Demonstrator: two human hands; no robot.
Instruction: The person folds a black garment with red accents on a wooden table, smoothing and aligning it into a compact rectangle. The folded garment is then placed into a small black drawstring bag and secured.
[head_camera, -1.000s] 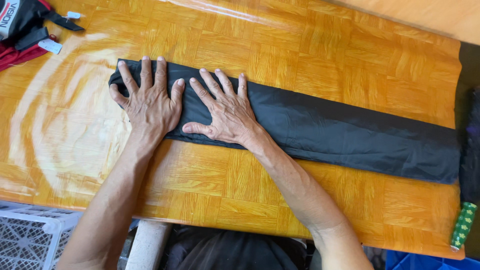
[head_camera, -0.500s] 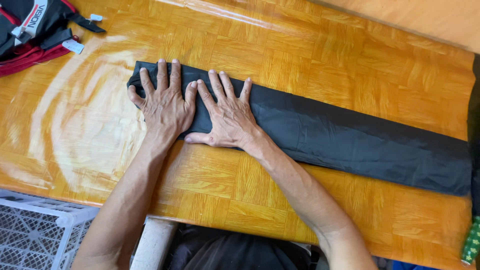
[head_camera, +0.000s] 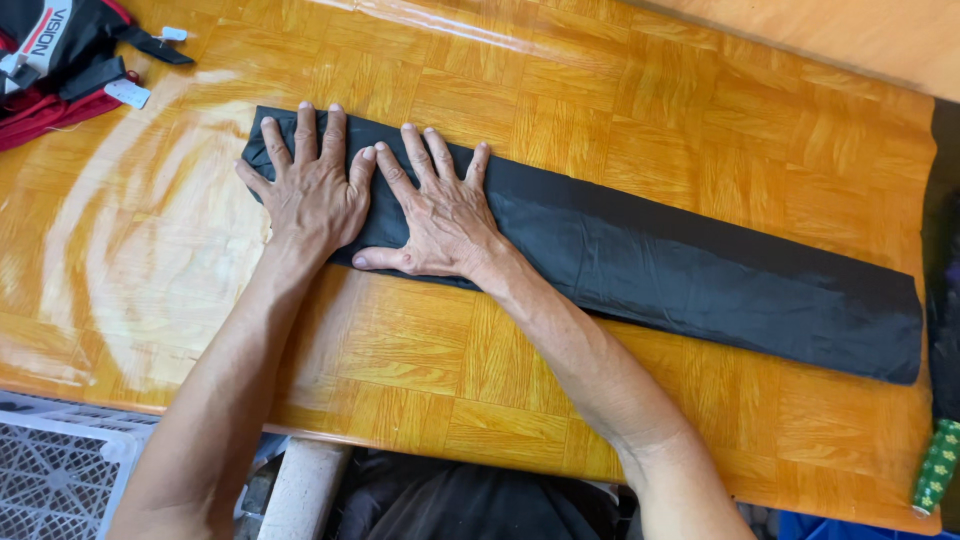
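- both forearms reach in from the bottom edge, slanting up and left across the counter (head_camera: 700, 130); the wrists are straight and the palms face down.
- left hand (head_camera: 310, 195) lies flat on the left end of the cloth (head_camera: 650, 265), fingers spread and pointing away from the person, thumb out to the left.
- right hand (head_camera: 440, 215) lies flat just beside it, fingers fanned, thumb stretched left along the cloth's near edge; its forefinger touches the left hand's little finger.
- grip: both hands are fully spread and clasp nothing; they only press on the cloth.
- the cloth is black, smooth with a slight sheen, folded into a long narrow band running from upper left down to the right across the glossy wooden counter, its right end near the counter's edge.
- a black and red bag (head_camera: 55, 60) with white tags sits at the upper left corner, well apart from the hands.
- a white crate (head_camera: 55, 470) stands below the counter at lower left.
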